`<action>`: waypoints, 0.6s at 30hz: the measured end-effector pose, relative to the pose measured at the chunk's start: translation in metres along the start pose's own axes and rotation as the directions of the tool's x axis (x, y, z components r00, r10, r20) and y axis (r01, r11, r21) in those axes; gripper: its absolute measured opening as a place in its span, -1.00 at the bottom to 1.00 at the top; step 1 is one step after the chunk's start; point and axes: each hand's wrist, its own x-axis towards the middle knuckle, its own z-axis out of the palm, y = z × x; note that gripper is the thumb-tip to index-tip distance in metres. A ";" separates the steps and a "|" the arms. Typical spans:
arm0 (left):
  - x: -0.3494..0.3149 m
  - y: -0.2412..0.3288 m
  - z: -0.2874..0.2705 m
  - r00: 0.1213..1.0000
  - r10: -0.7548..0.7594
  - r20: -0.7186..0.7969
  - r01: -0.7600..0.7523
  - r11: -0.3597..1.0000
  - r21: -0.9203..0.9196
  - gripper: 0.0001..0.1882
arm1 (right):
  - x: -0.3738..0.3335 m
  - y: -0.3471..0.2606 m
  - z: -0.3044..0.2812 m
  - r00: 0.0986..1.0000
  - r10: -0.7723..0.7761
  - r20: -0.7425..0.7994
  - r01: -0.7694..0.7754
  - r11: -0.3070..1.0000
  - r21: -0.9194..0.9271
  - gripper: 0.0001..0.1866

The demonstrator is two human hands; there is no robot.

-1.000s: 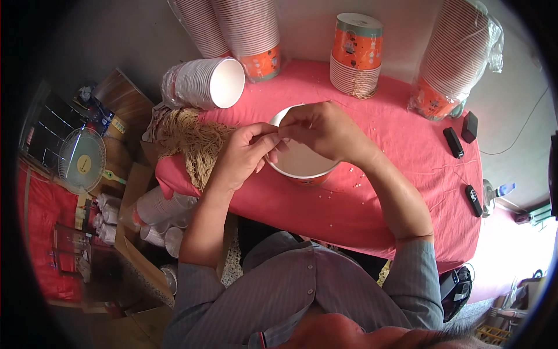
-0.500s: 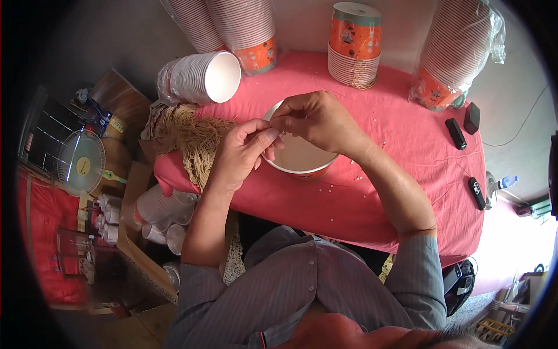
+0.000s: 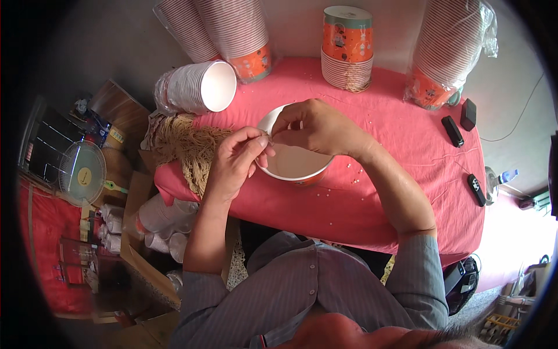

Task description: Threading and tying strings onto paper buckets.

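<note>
Shifted slightly leftward over the bucket [image 3: 269, 119] since the earlier frame, with left hand [image 3: 233, 163] and right hand [image 3: 328, 131] close together. Spread beneath and around the fingers as a pink cloth-covered surface [image 3: 285, 209]. Ranged beyond the fingers as tall wrapped stacks of paper buckets [image 3: 232, 29]. Tipped over, beyond and to the left of the fingers, as a shorter stack on its side [image 3: 192, 87]. Heaped just beside the left hand, on its outer side, as a bundle of tan strings [image 3: 195, 145], with long axis sloping from far left down toward the body; much nearer to left than to right. Set upright, mouth up, directly below the fingers in the bucket's case. Strewn right of the fingers, near the right wrist, as white bits [image 3: 349, 165]. Brought together at left, thumb against index, seemingly on a tiny item [image 3: 268, 137], too small to identify or read for an axis; positioned just left of the right fingertips. Curled inward at right; cannot tell whether also clamped on it.
</note>
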 end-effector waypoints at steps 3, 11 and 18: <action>0.001 0.000 0.000 1.000 0.005 -0.009 -0.005 1.000 0.019 -0.83 | 0.000 0.000 -0.001 1.000 0.003 -0.006 -0.003 1.000 -0.009 -0.80; 0.006 0.006 0.006 0.998 -0.018 -0.064 0.025 0.994 0.110 -0.76 | -0.002 0.000 0.001 0.968 -0.222 -0.119 0.182 0.942 -0.281 -0.81; 0.011 0.006 0.003 1.000 -0.021 -0.005 0.022 0.991 0.133 -0.77 | -0.005 -0.006 0.007 0.948 -0.276 -0.159 0.175 0.868 -0.464 -0.85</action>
